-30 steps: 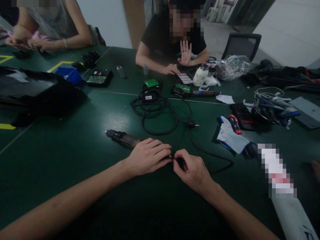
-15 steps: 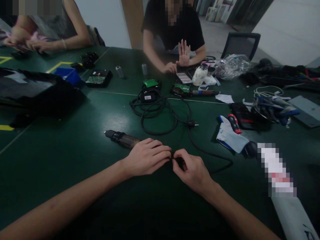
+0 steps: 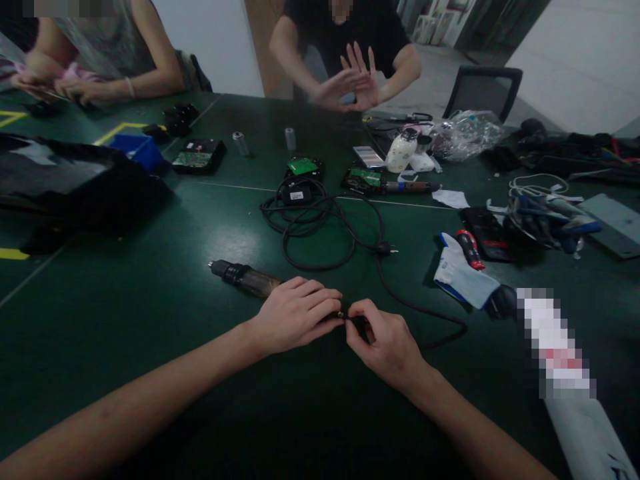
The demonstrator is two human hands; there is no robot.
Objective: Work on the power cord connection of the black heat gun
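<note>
An electric screwdriver (image 3: 255,283) with a dark translucent body lies on the green table, its tip pointing left. Wrapped over its rear end is my left hand (image 3: 299,315), palm down, so that end is hidden. Close beside those fingertips, my right hand (image 3: 383,337) pinches the small end of a black cable (image 3: 425,307); the fingers mostly cover this end. A small brassy spot shows between the two hands. From my right hand the cable loops to the right and joins a coil with a black power adapter (image 3: 297,194) and a plug (image 3: 386,249).
Hard drives with green boards (image 3: 367,178), small metal cylinders (image 3: 241,143) and another screwdriver (image 3: 411,187) lie farther back. At right are a work glove (image 3: 463,277), a red-black handle (image 3: 471,249) and a white package (image 3: 590,427). Two people sit across; a black bag (image 3: 65,183) is left.
My left fingers have shifted slightly, and a brassy spot now shows between my hands. The person opposite has raised both hands off the table, palms crossing.
</note>
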